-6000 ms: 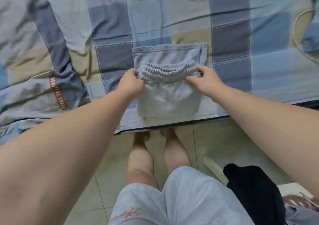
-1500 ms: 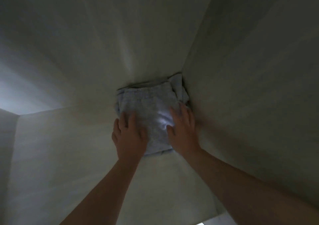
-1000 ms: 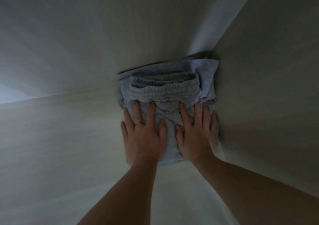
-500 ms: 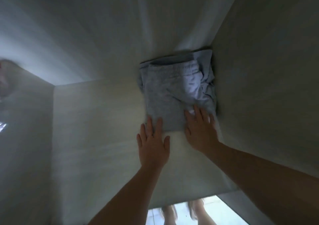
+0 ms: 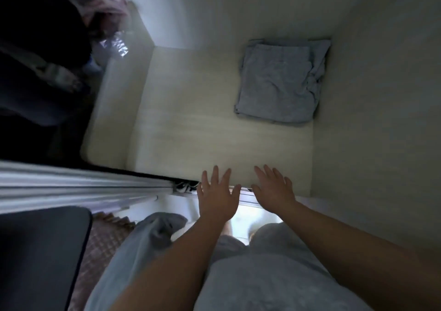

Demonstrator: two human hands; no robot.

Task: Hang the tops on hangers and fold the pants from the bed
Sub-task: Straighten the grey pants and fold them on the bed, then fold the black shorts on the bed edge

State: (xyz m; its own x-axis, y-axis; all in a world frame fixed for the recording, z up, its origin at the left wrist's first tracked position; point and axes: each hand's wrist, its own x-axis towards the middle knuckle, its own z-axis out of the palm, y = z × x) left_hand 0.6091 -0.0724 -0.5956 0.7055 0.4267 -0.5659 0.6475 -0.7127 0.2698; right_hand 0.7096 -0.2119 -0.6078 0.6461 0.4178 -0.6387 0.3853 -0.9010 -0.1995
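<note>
Neatly squared, the folded grey pants (image 5: 279,81) lay at the back right corner of the pale wardrobe shelf (image 5: 191,131), their right edge bunched against the side wall (image 5: 370,119) and well apart from both hands. The left hand (image 5: 218,197) and right hand (image 5: 274,190) hovered side by side at the shelf's front edge, palms down, fingers straight and spread, holding nothing; whether they touched the board could not be told. Dark garments (image 5: 35,83) hung blurred in the neighbouring compartment beyond the shelf's left edge, and a sliding-door track (image 5: 83,184) ran across the front. The stowing of this pair looked finished, which put the fold-the-pants step at or near its close. The next move would likely call for turning to the bed, out of view, for whatever garment was left there: a top would need a hanger, another pair a flat fold.
</note>
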